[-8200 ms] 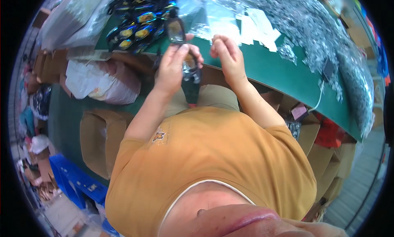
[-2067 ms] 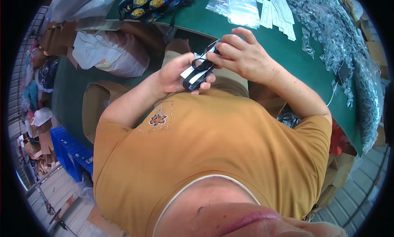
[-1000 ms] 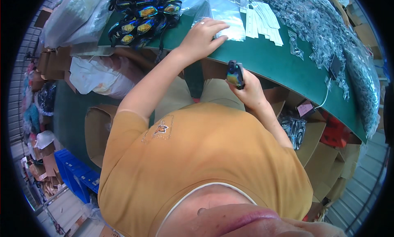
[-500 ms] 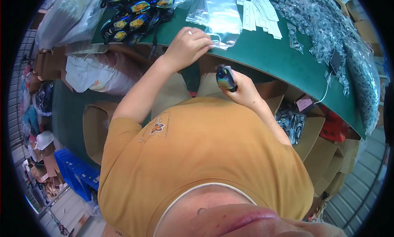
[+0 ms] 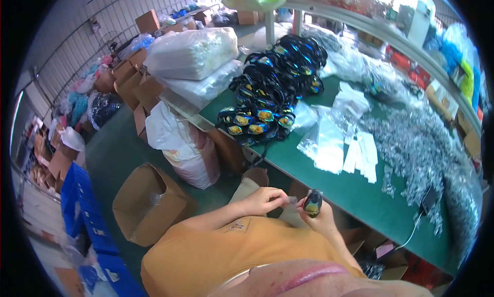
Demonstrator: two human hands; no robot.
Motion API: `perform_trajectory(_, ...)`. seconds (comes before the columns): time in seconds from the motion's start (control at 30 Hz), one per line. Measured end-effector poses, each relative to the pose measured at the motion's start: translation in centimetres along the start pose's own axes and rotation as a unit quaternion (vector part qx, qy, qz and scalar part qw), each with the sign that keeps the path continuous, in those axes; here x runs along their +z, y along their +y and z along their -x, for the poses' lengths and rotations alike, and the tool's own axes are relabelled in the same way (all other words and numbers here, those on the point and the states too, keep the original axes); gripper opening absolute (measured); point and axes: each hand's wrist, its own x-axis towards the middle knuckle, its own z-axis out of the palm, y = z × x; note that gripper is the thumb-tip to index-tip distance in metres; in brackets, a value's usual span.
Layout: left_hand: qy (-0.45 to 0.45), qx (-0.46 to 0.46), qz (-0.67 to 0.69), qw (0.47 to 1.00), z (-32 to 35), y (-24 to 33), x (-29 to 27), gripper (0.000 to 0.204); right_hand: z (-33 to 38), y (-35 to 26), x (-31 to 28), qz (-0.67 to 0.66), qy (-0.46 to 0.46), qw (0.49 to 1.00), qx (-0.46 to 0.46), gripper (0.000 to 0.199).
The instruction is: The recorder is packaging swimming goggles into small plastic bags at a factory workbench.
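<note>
A dark pair of swim goggles (image 5: 312, 204) with shiny mirrored lenses stands upright in my right hand (image 5: 321, 220), which is closed around its lower part just off the table edge. My left hand (image 5: 265, 201) is beside it, thumb and fingertips pinched together. A small piece of clear plastic (image 5: 292, 199) shows between the left fingertips and the goggles; its exact shape is too small to tell. On the green table (image 5: 293, 166) lies a big heap of similar goggles (image 5: 265, 115), with clear plastic bags (image 5: 329, 142) and white paper strips (image 5: 363, 155) to its right.
Many small clear plastic pieces (image 5: 411, 142) cover the table's right side, near a dark box with a white cable (image 5: 411, 235). A stuffed white sack (image 5: 190, 153) and an open carton (image 5: 146, 204) stand at left. Blue crates (image 5: 92, 209) line the far left.
My left hand has left the clear bag at the table edge and come close to my right hand. The goggles stay in my right hand. The view has tilted up and turned left.
</note>
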Motion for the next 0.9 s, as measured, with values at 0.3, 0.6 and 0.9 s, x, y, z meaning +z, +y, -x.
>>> perform_trajectory(0.3,0.05,-0.076,0.105,0.99,3.1,-3.6,0.7,0.025,-2.0,1.6,4.0,0.128,-0.002,0.992,-0.003,0.024)
perform_trajectory(0.6,0.177,-0.101,0.154,0.967,8.0,-4.9,-0.5,0.023,-3.7,0.2,7.6,0.162,-0.07,0.981,0.082,0.023)
perform_trajectory(0.9,0.254,-0.073,0.218,0.94,13.8,-9.9,-1.3,0.017,-6.9,0.0,13.9,0.23,-0.14,0.959,0.091,0.022)
